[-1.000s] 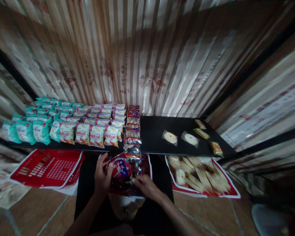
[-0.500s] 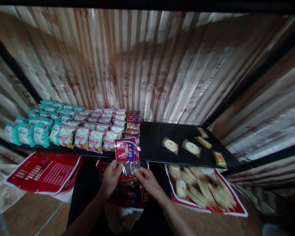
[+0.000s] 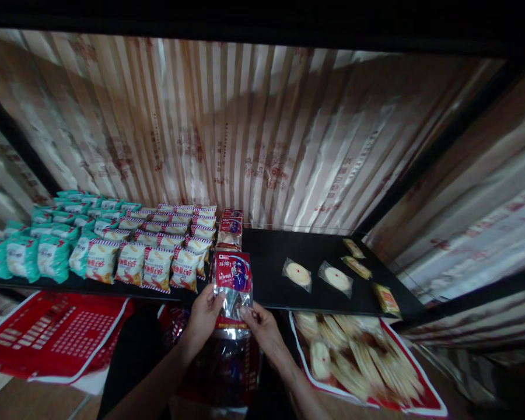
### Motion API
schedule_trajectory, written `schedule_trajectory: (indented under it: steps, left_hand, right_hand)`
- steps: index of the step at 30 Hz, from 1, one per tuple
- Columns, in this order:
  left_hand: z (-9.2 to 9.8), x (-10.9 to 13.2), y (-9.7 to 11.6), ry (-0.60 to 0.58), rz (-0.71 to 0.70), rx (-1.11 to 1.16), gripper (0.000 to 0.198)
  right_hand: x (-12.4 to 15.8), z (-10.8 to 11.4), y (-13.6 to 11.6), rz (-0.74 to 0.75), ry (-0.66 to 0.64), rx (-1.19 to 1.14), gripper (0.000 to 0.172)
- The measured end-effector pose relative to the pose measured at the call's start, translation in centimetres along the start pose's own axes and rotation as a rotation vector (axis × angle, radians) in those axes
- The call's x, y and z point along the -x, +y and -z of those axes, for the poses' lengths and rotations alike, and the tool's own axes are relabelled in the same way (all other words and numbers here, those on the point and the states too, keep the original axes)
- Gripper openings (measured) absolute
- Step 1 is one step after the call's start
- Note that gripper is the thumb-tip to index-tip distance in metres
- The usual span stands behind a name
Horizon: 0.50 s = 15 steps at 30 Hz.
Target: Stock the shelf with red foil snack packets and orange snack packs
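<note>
Between my two hands is a red and clear snack packet (image 3: 233,274), upright at the front edge of the black shelf. My left hand (image 3: 205,315) pinches its lower left side, and my right hand (image 3: 262,326) pinches its lower right side. Just behind it, a column of matching red packets (image 3: 230,226) runs to the back of the shelf. Left of that column stand rows of white snack bags (image 3: 158,267) with striped tops. Below my hands sits a larger dark red bag (image 3: 221,364), partly hidden by them and in shadow.
Teal bags (image 3: 53,256) fill the left end of the black shelf (image 3: 262,262). Two round wafers in clear wrap (image 3: 298,274) and several yellow packets (image 3: 385,300) lie to the right. Below are a red basket (image 3: 65,335) and another basket holding pale packets (image 3: 363,361).
The view has tilted up and turned slightly, so the shelf sits lower and further left. The held packet now stands in line with the red column, still between both hands.
</note>
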State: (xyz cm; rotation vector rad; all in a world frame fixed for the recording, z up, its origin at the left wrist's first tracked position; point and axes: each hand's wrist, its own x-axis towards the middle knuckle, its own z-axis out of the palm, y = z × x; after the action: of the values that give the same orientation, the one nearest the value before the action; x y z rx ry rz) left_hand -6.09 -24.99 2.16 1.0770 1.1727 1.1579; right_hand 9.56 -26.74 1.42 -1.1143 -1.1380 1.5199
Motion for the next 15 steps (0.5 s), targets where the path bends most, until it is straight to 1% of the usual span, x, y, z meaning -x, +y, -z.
schedule_trajectory:
  steps: [3,5,7,11,15]
  left_hand:
    - [-0.7,-1.7,-0.2,-0.038,-0.021,-0.013,0.036]
    - [-1.1,-2.9,-0.4,-0.041,-0.03,-0.029,0.031]
    - [-1.4,-4.1,-0.5,-0.015,-0.023,-0.064,0.033]
    - [-1.5,-6.3,-0.5,0.078,0.007,-0.215,0.052]
    - [-1.2,-7.8,-0.7,0.141,-0.052,-0.377,0.05]
  right_hand:
    - [-0.9,0.7,0.2,-0.008,0.069,-0.047,0.05]
    - [-1.8,1.1,0.5,0.005,0.102,-0.045,0.052]
    - [-2.9,1.4,0.6,0.025,0.121,-0.038,0.054]
    - [-5.8,1.7,0.6,0.053,0.175,-0.04,0.057]
    - [-9.2,1.8,0.3,0.061,0.208,-0.023,0.056]
